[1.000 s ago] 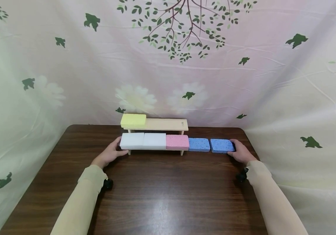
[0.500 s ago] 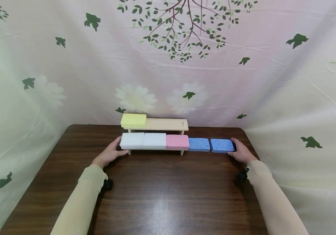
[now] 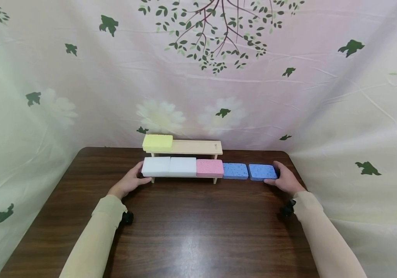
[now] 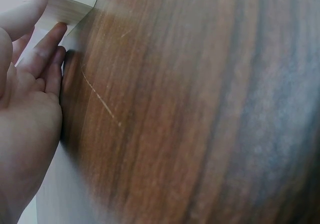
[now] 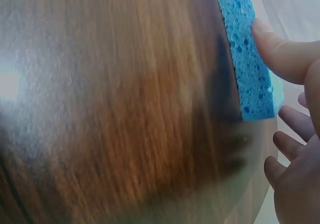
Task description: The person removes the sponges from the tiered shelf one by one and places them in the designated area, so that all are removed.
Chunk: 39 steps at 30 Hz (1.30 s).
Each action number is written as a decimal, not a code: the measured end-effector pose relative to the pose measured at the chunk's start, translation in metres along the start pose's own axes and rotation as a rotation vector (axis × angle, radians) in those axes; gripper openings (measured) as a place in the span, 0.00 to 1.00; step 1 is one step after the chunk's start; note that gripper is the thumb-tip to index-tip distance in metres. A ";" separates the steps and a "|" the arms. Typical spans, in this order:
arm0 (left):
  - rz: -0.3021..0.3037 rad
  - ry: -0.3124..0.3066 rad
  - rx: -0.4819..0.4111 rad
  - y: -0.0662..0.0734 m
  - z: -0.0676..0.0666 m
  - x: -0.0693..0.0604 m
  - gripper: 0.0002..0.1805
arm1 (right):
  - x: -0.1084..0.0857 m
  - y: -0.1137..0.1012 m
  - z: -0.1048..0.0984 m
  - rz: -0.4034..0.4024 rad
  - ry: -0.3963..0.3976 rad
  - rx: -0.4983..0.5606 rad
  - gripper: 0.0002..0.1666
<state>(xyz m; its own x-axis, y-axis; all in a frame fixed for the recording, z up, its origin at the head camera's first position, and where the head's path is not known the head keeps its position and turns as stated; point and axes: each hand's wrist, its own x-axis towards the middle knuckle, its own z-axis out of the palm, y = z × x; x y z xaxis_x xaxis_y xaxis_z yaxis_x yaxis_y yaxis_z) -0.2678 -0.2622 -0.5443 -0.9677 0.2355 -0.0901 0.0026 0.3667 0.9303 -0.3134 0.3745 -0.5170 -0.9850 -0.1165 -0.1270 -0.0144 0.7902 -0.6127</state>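
In the head view, a wooden two-step rack (image 3: 195, 146) carries two white sponges (image 3: 183, 166) and a pink sponge (image 3: 209, 168) on its front step. A yellow sponge (image 3: 158, 142) sits at the left of the back step. At the rack's left end, my left hand (image 3: 129, 182) grips the wood, thumb in front; the left wrist view shows a finger touching the rack (image 4: 72, 7). One blue sponge (image 3: 235, 171) lies right of the pink one. My right hand (image 3: 284, 179) holds the right end of another blue sponge (image 3: 262, 172), thumb on its front side (image 5: 237, 49). Some fingertips are hidden.
The dark wooden table (image 3: 191, 224) extends toward me in front of the rack. Patterned cloth (image 3: 184, 88) hangs behind and along both sides of the table. A narrow gap separates the two blue sponges.
My right thumb has slid left along the front of the outer blue sponge, and the right hand has shifted slightly. The left hand, rack and sponges show no visible movement.
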 end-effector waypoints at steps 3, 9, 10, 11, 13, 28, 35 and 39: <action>0.002 -0.002 0.008 0.001 0.000 -0.001 0.49 | 0.000 -0.005 0.000 -0.017 0.023 -0.021 0.64; 0.004 -0.003 0.004 0.002 0.001 -0.001 0.49 | 0.002 -0.015 0.001 -0.054 0.067 -0.025 0.58; 0.006 -0.005 0.003 0.002 0.001 -0.001 0.49 | 0.002 -0.018 0.001 -0.060 0.071 -0.021 0.57; 0.007 -0.003 -0.001 0.002 0.001 -0.001 0.49 | 0.003 -0.020 0.002 -0.065 0.072 -0.022 0.57; 0.008 -0.002 -0.007 0.002 0.001 -0.001 0.50 | 0.004 -0.024 0.003 -0.075 0.077 -0.017 0.55; 0.009 -0.006 -0.001 0.001 0.000 -0.001 0.49 | 0.010 -0.067 0.009 -0.192 0.079 0.018 0.52; 0.026 -0.002 -0.022 -0.003 0.000 0.000 0.48 | 0.014 -0.090 0.018 -0.221 0.080 0.008 0.52; 0.022 0.001 -0.024 -0.005 0.000 0.001 0.47 | 0.016 -0.103 0.021 -0.238 0.079 0.006 0.53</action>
<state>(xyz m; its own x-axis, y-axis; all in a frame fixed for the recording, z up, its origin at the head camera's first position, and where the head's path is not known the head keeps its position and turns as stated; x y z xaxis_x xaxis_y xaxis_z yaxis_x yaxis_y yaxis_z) -0.2692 -0.2636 -0.5492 -0.9677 0.2422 -0.0692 0.0177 0.3393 0.9405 -0.3237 0.2787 -0.4716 -0.9645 -0.2510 0.0823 -0.2465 0.7429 -0.6223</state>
